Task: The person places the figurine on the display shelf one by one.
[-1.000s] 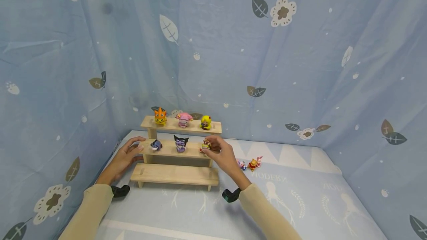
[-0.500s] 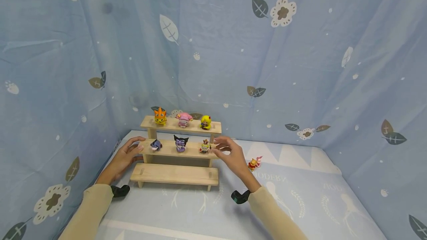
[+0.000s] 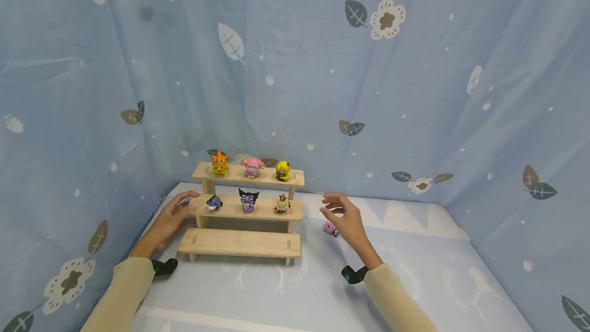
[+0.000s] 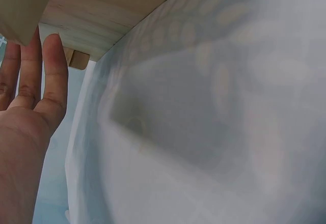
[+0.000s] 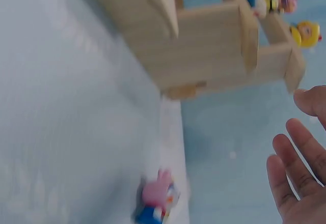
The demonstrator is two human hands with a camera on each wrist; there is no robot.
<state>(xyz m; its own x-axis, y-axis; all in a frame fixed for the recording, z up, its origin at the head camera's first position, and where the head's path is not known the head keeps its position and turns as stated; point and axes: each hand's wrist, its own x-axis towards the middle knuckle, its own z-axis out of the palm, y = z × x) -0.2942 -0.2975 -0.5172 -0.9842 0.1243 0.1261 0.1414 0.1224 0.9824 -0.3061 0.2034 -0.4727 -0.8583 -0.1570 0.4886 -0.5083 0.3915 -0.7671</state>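
We find the right hand [image 3: 349, 223] empty, its fingers loosely curved, near the small pink figurine [image 3: 329, 228] on the printed cloth [image 3: 258, 296], right of the three-tier wooden stand [image 3: 239, 242]. The left hand [image 3: 170, 218], fingers extended, is at the stand's left end. We advise a light pinch, without jolting the shelved figurines [image 3: 248, 203].

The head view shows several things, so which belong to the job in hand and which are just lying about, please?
Seemingly the job: wooden shelf, six toys on it, pink toy beside it, left hand, right hand.
Just surroundings: curtain, printed cloth.
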